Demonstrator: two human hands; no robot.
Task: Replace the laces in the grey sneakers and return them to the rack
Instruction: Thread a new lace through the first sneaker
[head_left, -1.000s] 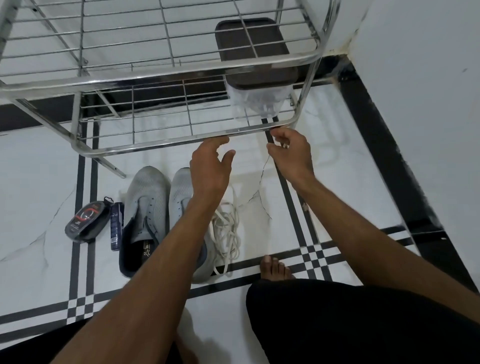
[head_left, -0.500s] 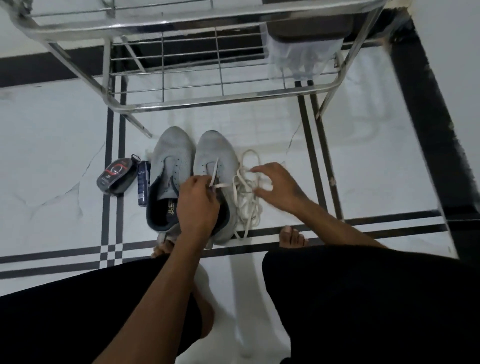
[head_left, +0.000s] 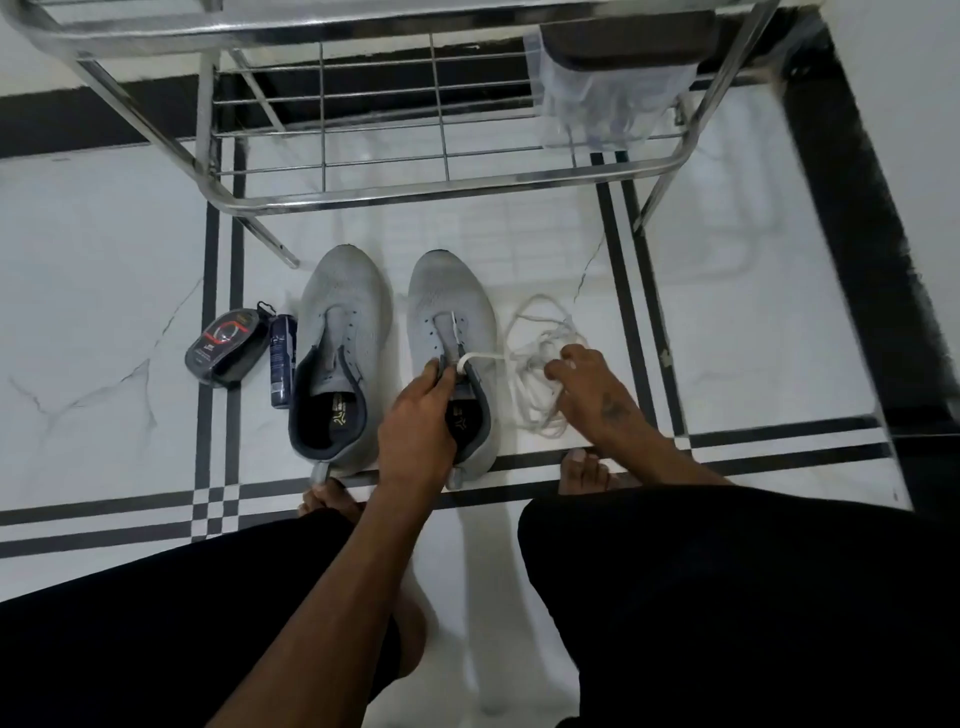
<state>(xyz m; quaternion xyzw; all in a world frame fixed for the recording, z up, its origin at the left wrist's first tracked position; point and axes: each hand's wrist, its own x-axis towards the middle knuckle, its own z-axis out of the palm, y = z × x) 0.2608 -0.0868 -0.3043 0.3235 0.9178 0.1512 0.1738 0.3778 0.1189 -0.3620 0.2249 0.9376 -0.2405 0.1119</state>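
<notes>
Your left fingers (head_left: 434, 371) are pinching the tongue of the right-hand sneaker (head_left: 451, 332), holding it up and steady, while your right fingers (head_left: 563, 366) are curled down into the loose pile of white lace (head_left: 535, 364) on the floor just beside that shoe. Can't quite tell if they've got one strand picked out or are just fishing around in the tangle.

So I'd say you're right at the start of re-lacing. One bit of white lace runs from the pile over to the top of the tongue, and a short white end shows lying down the middle of the shoe, but the eyelets mostly look empty. The left-hand sneaker (head_left: 340, 332) sits next to it with no lace at all, untouched.

Next move, I reckon: find a free tip in that pile, pull it clear without knotting the rest, and feed it through the eyelets nearest the toe. You'll want the left hand (head_left: 415, 421) to keep the tongue out of the way so the holes stay open.

Both shoes are on the tiled floor right in front of the metal rack (head_left: 395, 192), so putting them back is a short reach later. The shoe polish tin (head_left: 226, 345) and little dark bottle (head_left: 283, 361) off to the left aren't needed for this.
</notes>
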